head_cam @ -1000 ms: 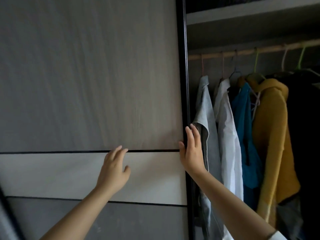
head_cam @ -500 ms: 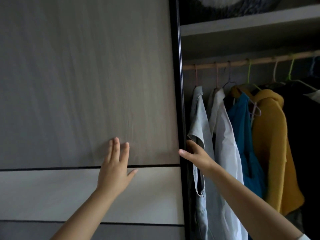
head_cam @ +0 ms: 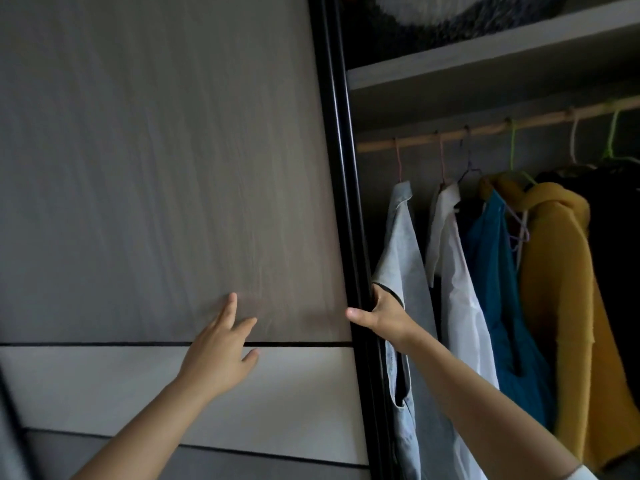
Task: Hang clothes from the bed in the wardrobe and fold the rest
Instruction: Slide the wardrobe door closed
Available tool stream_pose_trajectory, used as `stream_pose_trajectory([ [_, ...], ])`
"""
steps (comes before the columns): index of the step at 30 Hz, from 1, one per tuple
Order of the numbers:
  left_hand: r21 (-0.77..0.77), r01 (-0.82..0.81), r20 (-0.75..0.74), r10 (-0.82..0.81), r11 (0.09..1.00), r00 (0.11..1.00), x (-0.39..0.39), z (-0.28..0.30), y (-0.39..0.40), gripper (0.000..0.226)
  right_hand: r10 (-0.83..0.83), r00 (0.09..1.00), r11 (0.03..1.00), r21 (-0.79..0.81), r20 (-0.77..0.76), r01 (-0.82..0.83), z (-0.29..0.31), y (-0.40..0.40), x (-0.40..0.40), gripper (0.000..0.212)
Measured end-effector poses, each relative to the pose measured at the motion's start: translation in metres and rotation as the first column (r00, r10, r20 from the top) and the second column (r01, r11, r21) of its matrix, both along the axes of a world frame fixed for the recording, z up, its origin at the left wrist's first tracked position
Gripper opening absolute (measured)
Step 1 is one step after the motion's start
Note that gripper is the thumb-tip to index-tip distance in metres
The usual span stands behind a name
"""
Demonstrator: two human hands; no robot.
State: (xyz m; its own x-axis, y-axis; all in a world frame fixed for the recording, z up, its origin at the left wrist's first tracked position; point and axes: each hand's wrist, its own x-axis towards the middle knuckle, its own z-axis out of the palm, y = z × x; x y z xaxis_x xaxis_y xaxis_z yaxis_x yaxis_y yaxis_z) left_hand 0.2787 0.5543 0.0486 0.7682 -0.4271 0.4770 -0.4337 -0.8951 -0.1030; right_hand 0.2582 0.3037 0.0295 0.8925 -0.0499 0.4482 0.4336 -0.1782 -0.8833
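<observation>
The grey sliding wardrobe door (head_cam: 156,168) fills the left of the head view. My left hand (head_cam: 218,355) lies flat against its panel with straight fingers. My right hand (head_cam: 381,313) grips the door's black edge (head_cam: 346,202), thumb on the front and fingers curled behind it. Inside the wardrobe a wooden rail (head_cam: 485,128) carries a light denim garment (head_cam: 401,258), a white shirt (head_cam: 457,292), a teal top (head_cam: 498,271), a mustard hoodie (head_cam: 568,289) and dark clothes (head_cam: 616,220).
A grey shelf (head_cam: 485,53) runs above the rail with a dark fluffy item (head_cam: 450,19) on it. The hanging clothes fill the opening to the right of my right arm. The bed is out of view.
The view has tilted upward. My right hand went from flat against the door edge to gripping it. My left hand moved up and to the right on the panel.
</observation>
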Motion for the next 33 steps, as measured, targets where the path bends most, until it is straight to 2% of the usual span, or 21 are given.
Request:
stream_pose_trajectory([
  [2,-0.026,-0.043,0.02,0.044,0.999,0.999,-0.002,0.0,-0.004,0.054,-0.095,0.994,0.995,-0.004,0.053,0.096,-0.001,-0.002,0.0,0.021],
  [4,-0.082,0.029,0.123,-0.019,0.996,0.992,0.001,0.002,-0.011,0.048,-0.2,0.975,0.979,-0.025,0.098,0.203,0.001,-0.006,-0.004,0.009],
  [6,-0.063,0.093,0.195,-0.079,0.994,0.978,-0.001,0.004,-0.018,0.039,-0.274,0.956,0.959,-0.04,0.106,0.279,0.003,-0.012,-0.012,0.005],
  [9,-0.044,0.188,0.282,-0.169,0.981,0.944,-0.014,0.005,-0.041,0.052,-0.404,0.91,0.903,-0.119,0.098,0.413,0.001,-0.025,-0.027,0.017],
  [11,-0.08,0.27,0.37,-0.223,0.959,0.902,-0.017,0.001,-0.059,0.054,-0.499,0.855,0.826,-0.222,0.143,0.519,0.0,-0.036,-0.04,0.023],
  [15,-0.127,0.381,0.426,-0.297,0.916,0.854,-0.019,-0.008,-0.093,0.05,-0.611,0.768,0.683,-0.363,0.19,0.633,-0.003,-0.057,-0.065,0.047],
  [18,-0.21,0.394,0.438,-0.275,0.895,0.856,-0.019,-0.014,-0.111,0.049,-0.651,0.734,0.65,-0.356,0.195,0.671,-0.005,-0.076,-0.082,0.05],
  [22,-0.282,0.375,0.518,-0.189,0.883,0.834,-0.019,-0.019,-0.128,0.058,-0.716,0.668,0.585,-0.347,0.205,0.733,-0.005,-0.111,-0.105,0.051],
  [24,-0.25,0.387,0.594,-0.176,0.887,0.785,-0.024,-0.022,-0.14,0.061,-0.776,0.595,0.513,-0.341,0.207,0.788,-0.007,-0.13,-0.117,0.045],
  [27,-0.064,0.478,0.697,-0.303,0.876,0.649,-0.032,-0.033,-0.164,0.059,-0.838,0.508,0.426,-0.344,0.199,0.837,-0.008,-0.157,-0.134,0.039],
  [28,-0.039,0.507,0.692,-0.342,0.861,0.635,-0.035,-0.038,-0.174,0.058,-0.85,0.489,0.406,-0.349,0.196,0.845,-0.011,-0.166,-0.141,0.038],
  [33,-0.03,0.567,0.583,-0.446,0.823,0.679,-0.052,-0.048,-0.229,0.06,-0.912,0.396,0.344,-0.329,0.105,0.879,-0.01,-0.205,-0.173,0.029],
])
